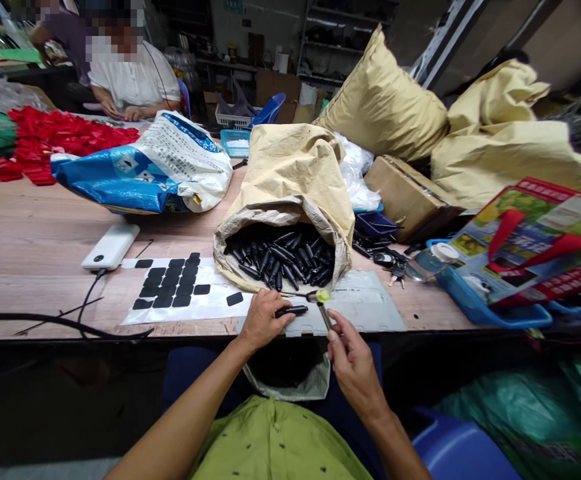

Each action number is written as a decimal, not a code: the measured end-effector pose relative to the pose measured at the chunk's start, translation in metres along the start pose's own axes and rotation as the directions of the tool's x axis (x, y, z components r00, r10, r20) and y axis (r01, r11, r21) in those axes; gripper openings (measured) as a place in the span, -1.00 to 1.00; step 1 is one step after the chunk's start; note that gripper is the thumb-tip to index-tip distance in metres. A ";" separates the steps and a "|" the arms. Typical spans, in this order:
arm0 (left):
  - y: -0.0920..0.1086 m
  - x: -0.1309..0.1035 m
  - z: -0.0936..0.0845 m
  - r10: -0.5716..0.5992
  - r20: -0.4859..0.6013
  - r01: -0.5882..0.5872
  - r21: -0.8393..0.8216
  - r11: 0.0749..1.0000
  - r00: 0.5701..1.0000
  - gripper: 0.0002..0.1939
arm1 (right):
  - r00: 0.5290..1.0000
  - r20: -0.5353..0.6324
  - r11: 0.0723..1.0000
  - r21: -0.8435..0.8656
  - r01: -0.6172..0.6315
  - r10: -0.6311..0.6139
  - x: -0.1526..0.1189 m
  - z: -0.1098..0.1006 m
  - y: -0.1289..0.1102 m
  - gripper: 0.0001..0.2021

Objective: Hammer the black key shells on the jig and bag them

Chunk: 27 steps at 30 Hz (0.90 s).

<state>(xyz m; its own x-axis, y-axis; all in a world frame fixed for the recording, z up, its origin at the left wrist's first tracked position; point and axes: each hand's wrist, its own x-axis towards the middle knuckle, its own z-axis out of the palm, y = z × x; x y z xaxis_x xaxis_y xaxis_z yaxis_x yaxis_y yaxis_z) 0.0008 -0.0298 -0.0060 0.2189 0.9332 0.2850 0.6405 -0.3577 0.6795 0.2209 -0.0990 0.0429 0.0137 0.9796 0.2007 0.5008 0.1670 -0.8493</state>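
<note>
Low at the table's front edge, my left hand (264, 319) is closed around one end of a slim black tube-shaped part (293, 310), which lies level just above a grey sheet (370, 303). My right hand (353, 350) grips the handle of a small hammer (324, 313). Its head, dark on one side and yellow-green on the other, is raised a little to the right of the part. Right behind both hands, a tan woven sack (295, 160) lies with its mouth facing me, holding many similar black parts (280, 259).
Left are a white sheet with black stickers (173, 283), a white power bank (111, 247) with a cable, and a blue-white bag (145, 167). Right are keys (397, 272), a jar (433, 261) and a blue tray (495, 313). An open bag (290, 380) hangs below the edge. Another person (133, 80) sits across.
</note>
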 end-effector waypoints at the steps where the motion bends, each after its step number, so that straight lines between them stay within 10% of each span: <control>1: 0.000 0.000 0.000 0.004 0.003 -0.004 0.001 1.000 1.000 -0.81 | 0.999 0.022 0.999 -0.006 0.040 -0.040 -0.002 0.006 -0.002 -0.59; 11: -0.003 0.000 -0.001 0.028 0.020 -0.029 0.012 1.000 0.999 -0.82 | 0.959 0.108 0.957 -0.105 0.272 -0.261 -0.008 0.022 0.002 -0.54; 27: -0.003 0.000 -0.001 0.005 0.030 -0.006 0.033 0.999 1.000 -0.82 | 0.974 0.079 0.957 -0.186 0.223 -0.212 -0.004 0.011 0.012 -0.59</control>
<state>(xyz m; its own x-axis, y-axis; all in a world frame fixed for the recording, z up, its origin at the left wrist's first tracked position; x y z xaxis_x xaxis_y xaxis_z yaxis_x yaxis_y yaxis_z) -0.0016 -0.0284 -0.0070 0.2440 0.9321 0.2675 0.6634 -0.3617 0.6551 0.2174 -0.0997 0.0262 -0.1610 0.9278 0.3366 0.6436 0.3572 -0.6769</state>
